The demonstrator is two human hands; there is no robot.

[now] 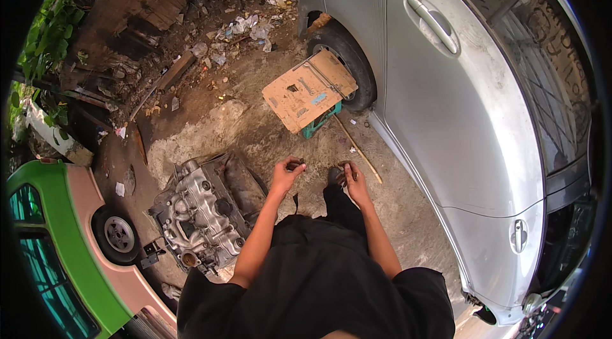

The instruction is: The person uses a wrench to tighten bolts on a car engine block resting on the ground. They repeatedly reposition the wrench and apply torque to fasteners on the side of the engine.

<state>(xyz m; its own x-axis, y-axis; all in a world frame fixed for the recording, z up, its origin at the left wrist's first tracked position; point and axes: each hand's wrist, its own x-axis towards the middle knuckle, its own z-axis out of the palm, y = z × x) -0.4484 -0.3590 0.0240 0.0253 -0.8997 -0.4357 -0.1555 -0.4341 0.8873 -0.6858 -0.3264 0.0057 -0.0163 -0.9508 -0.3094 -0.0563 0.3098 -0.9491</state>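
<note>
My left hand is raised in front of me, its fingers pinched around a small dark part. My right hand is a short way to its right, closed around another small brownish part. Both hands hover over bare dirt ground, apart from each other. A grey engine block lies on the ground just left of my left forearm. The two small parts are too tiny to make out in detail.
A silver car fills the right side, its rear wheel behind a green crate topped with cardboard carrying wrenches. A wooden stick lies by the car. A green-and-pink vehicle stands at left. Scrap and litter lie beyond.
</note>
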